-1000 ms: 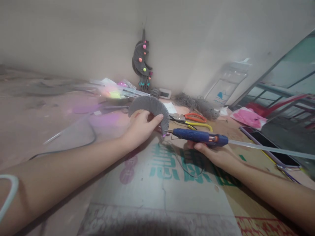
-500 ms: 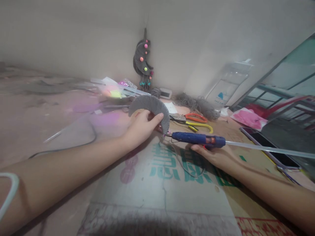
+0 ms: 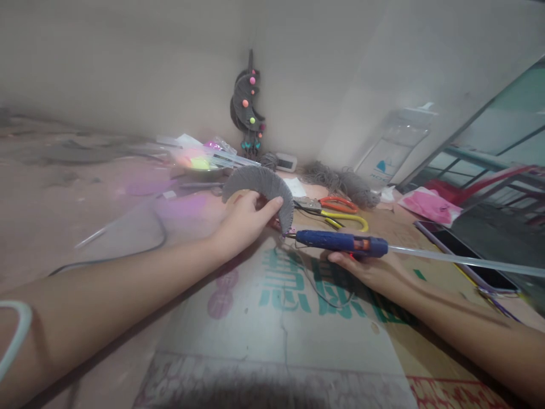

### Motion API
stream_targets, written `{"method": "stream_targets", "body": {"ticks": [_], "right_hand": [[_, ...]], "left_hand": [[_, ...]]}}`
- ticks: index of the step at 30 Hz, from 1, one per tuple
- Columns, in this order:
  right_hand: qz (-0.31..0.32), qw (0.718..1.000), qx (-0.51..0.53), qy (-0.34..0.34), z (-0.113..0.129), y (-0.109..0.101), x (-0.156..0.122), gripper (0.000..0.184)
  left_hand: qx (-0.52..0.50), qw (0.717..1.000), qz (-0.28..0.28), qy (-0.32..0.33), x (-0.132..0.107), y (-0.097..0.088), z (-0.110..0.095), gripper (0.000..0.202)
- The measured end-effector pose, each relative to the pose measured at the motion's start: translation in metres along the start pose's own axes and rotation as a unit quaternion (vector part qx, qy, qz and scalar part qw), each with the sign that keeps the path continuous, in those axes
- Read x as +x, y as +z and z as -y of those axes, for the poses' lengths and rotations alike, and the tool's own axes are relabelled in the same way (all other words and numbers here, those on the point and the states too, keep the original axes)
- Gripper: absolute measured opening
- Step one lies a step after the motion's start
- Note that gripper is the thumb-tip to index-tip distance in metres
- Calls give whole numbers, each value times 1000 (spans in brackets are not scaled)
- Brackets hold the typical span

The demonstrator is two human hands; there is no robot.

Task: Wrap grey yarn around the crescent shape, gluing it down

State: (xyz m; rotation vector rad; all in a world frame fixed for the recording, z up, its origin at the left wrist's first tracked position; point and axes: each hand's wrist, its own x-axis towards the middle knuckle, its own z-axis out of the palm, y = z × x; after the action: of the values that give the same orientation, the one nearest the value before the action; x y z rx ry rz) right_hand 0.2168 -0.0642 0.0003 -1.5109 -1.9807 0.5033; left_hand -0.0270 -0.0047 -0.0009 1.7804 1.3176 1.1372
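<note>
A grey crescent wrapped in yarn is pinched in my left hand, thumb on its near face and the other fingers mostly hidden behind it. My right hand grips a blue hot glue gun, from whose back end a long clear glue stick sticks out. The gun's metal nozzle is at the crescent's lower right tip; whether it touches cannot be made out. A thin grey yarn tail hangs from that tip onto the printed cardboard.
Behind the hands lie orange-handled pliers, yellow-handled pliers and grey yarn. A water bottle stands at the wall, where a decorated crescent hangs. At right are a phone and a pink packet.
The glue gun and my right hand have shifted very slightly left, towards the crescent's tip. My left hand and the crescent look unmoved.
</note>
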Motion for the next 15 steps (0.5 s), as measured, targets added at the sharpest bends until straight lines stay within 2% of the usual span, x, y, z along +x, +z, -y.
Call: {"method": "stream_targets", "body": {"ticks": [7, 15], "right_hand": [[-3, 1000, -14, 14, 6, -1, 0, 33], [1, 999, 0, 33, 20, -6, 0, 22]], "left_hand": [[6, 1000, -5, -3, -1, -1, -2, 35], [3, 1000, -1, -2, 0, -1, -2, 38]]}}
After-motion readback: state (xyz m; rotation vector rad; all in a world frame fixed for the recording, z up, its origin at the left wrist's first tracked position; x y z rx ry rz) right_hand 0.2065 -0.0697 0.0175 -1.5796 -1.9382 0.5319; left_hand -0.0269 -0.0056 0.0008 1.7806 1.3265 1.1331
